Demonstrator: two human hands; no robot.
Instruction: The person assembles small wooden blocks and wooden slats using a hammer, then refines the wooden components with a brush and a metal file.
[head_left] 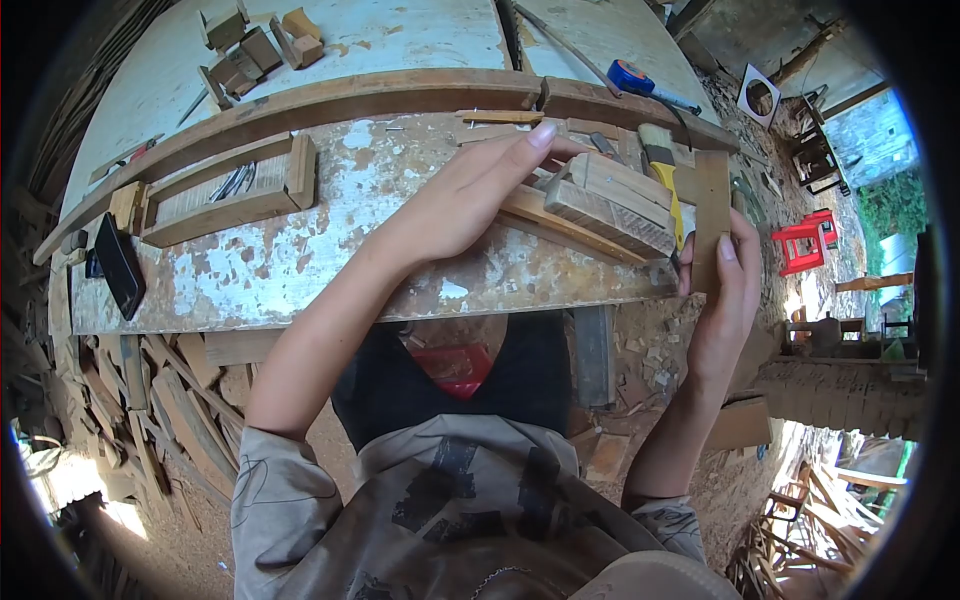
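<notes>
My left hand (465, 195) lies against the left end of a grooved wooden block (615, 215), its fingertips partly hidden behind the wood. Under the block runs a longer wooden strip (575, 232). My right hand (738, 265) grips a thin flat wooden piece (712, 190) held upright, thumb on the near face and fingers around its edge. Between the block and this piece lies a paintbrush (661, 165) with a yellow and black handle.
A long wooden rail (400, 95) crosses the paint-worn workbench (350, 270). At left are a phone (120, 268) and a wooden tray (215, 225) holding nails. Small wooden pieces (245, 55) stand behind the rail, with a blue tape measure (630, 77) at right. A red stool (803, 243) stands beyond.
</notes>
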